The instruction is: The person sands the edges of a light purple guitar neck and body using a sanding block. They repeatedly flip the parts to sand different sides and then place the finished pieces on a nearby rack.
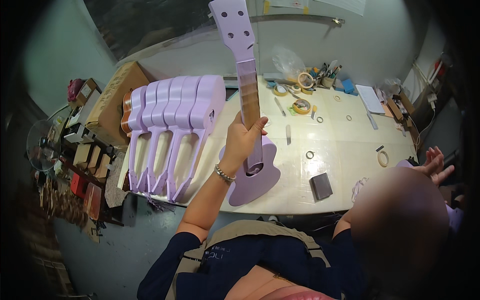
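My left hand [243,137], with a beaded bracelet at the wrist, grips the neck of a lilac ukulele [258,183]. The instrument stands tilted before me, headstock up, its body against the table. Its brown fretboard [249,92] and round soundhole show; the headstock has peg holes and no tuners. Out to the right, my right hand [437,165] is raised with fingers apart and nothing in it. A blurred round patch hides its forearm. A lilac piece [405,163] shows beside that hand, mostly hidden.
Several lilac ukuleles [176,105] stand in a row at left, beside a cardboard box [116,99]. On the table [348,150] lie a dark block [321,186], tape rolls [302,106], blades [279,106] and a notebook [369,98]. A fan [43,144] is far left.
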The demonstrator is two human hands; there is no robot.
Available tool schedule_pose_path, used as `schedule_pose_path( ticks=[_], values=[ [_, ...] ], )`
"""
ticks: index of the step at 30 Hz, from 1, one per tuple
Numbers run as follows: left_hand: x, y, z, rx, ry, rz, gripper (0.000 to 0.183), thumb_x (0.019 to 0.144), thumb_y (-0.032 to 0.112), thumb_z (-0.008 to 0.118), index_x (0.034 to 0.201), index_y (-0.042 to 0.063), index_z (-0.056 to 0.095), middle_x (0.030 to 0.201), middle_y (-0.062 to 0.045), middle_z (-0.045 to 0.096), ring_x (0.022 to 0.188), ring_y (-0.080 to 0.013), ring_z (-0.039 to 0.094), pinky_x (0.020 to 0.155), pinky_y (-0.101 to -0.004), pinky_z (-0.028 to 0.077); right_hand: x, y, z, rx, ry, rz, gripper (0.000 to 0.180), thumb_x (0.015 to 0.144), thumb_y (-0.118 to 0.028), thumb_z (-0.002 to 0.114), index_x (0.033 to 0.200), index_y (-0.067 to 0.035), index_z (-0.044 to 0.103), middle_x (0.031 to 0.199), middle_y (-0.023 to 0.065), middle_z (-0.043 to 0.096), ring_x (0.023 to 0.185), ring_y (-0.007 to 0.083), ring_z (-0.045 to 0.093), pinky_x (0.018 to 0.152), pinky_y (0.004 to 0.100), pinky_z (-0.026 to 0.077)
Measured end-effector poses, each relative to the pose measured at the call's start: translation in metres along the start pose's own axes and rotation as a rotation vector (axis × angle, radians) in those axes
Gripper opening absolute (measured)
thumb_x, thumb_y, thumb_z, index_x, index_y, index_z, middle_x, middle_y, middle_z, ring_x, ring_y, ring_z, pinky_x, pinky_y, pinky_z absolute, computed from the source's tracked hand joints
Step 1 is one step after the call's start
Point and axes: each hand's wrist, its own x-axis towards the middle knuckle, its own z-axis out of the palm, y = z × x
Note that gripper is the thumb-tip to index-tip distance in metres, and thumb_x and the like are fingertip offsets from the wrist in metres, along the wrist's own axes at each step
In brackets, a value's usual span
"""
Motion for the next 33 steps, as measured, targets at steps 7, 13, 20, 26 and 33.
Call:
schedule_pose_path(
  ticks=[7, 13, 20, 26, 33],
  values=[
    [0.031, -0.009, -0.002, 0.018, -0.031, -0.069, 0.043, 0.084, 0.040, 0.063, 0.091, -0.001, 0.053, 0.073, -0.006, 0.059, 0.065, -0.0156, 0.063, 0.059, -0.0268, 0.050, 0.011, -0.006, -0.035, 0.138, 0.157, 0.000, 0.037, 0.091, -0.006, 0.047, 0.121, 0.014, 0.039, 0.084, 0.0186, 0.062, 0.067, 0.0187, 0.063, 0.063, 0.0229, 0.055],
    [0.045, -0.013, -0.004, -0.009, -0.011, -0.072, 0.041, 0.084, 0.037, 0.064, 0.093, -0.001, 0.051, 0.072, -0.006, 0.058, 0.064, -0.0154, 0.062, 0.058, -0.0270, 0.050, 0.004, -0.009, -0.044, 0.153, 0.145, 0.028, 0.044, 0.091, -0.008, 0.047, 0.129, 0.012, 0.034, 0.079, 0.0170, 0.061, 0.064, 0.0179, 0.060, 0.063, 0.0229, 0.052],
    [0.052, -0.018, -0.002, -0.041, -0.019, -0.088, 0.040, 0.083, 0.036, 0.065, 0.092, -0.001, 0.053, 0.071, -0.006, 0.058, 0.063, -0.0151, 0.062, 0.058, -0.0267, 0.050, -0.019, -0.008, -0.038, 0.215, -0.009, 0.144, 0.047, 0.091, -0.012, 0.049, 0.131, 0.008, 0.034, 0.078, 0.0136, 0.057, 0.064, 0.0154, 0.053, 0.061, 0.0223, 0.046],
    [0.059, -0.024, -0.005, 0.016, -0.031, -0.128, 0.039, 0.083, 0.036, 0.065, 0.089, -0.001, 0.054, 0.071, -0.006, 0.058, 0.063, -0.0148, 0.062, 0.057, -0.0261, 0.049, -0.033, -0.001, -0.038, 0.275, -0.116, 0.195, 0.060, 0.090, -0.017, 0.053, 0.135, 0.010, 0.023, 0.077, 0.0117, 0.056, 0.065, 0.0133, 0.050, 0.062, 0.0220, 0.042],
    [0.055, -0.019, 0.001, -0.024, -0.008, -0.082, 0.041, 0.081, 0.039, 0.066, 0.086, 0.000, 0.055, 0.069, -0.005, 0.058, 0.062, -0.0148, 0.062, 0.057, -0.0259, 0.049, -0.041, -0.002, -0.039, 0.233, -0.174, 0.229, 0.059, 0.091, -0.014, 0.051, 0.137, 0.007, 0.021, 0.077, 0.0089, 0.056, 0.066, 0.0117, 0.050, 0.063, 0.0214, 0.042]
  ],
)
